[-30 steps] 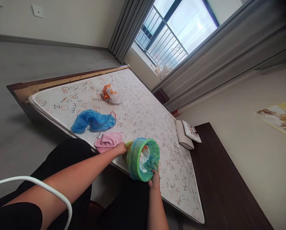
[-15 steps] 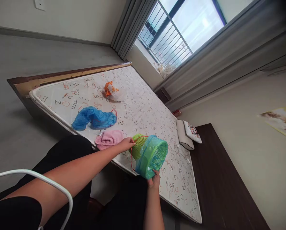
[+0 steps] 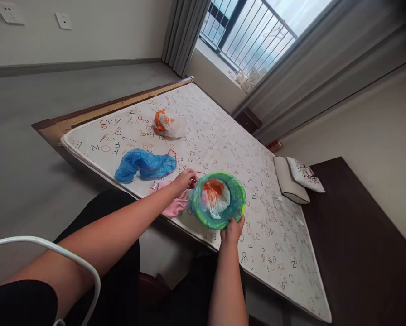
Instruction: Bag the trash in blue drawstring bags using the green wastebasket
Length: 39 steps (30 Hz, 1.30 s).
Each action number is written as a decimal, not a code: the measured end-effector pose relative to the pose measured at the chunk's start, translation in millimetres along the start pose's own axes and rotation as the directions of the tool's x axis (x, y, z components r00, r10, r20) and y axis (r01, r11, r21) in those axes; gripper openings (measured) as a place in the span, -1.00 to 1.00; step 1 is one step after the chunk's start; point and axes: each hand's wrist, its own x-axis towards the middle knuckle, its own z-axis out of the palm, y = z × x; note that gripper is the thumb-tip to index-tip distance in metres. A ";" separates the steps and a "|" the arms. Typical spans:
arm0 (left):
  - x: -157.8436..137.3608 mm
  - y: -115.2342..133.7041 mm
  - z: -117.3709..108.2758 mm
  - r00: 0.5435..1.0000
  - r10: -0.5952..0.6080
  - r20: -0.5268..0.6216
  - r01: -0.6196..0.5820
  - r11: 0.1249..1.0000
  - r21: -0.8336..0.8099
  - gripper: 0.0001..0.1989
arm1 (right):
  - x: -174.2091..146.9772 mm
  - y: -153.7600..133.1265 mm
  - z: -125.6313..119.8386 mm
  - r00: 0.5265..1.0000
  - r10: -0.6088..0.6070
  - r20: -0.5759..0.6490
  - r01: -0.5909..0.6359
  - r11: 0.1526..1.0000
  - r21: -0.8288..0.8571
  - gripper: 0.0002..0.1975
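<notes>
- A white cord [image 3: 69, 259] bends close by, at 8 o'clock from the green basket [image 3: 239, 192].
- The right hand [image 3: 233, 230] grips the basket's edge at 5 o'clock.
- The basket is held up over the bed's near edge, its open top facing the camera. Thin blue plastic [image 3: 203, 218] lines it, and a crumpled white and orange bag [image 3: 216, 198] sits inside.
- The left hand [image 3: 186, 179] is at the basket's 10 o'clock side, fingers bent in. I can't tell what they pinch.
- A pink cloth [image 3: 175, 207] lies on the bed [image 3: 274, 253] at 9 o'clock.
- A crumpled blue bag [image 3: 147, 166] lies at 10 o'clock.
- Farther off, a white bag with orange marks [image 3: 171, 125] lies at 11 o'clock.
- Two pillows [image 3: 289, 181] rest between 2 and 3 o'clock.
</notes>
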 end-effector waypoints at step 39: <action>-15.7 -54.3 83.5 0.874 0.387 0.293 -0.471 0.822 0.320 -0.46 | 11.3 -26.6 19.1 0.958 0.136 0.251 0.029 0.829 -0.559 -0.87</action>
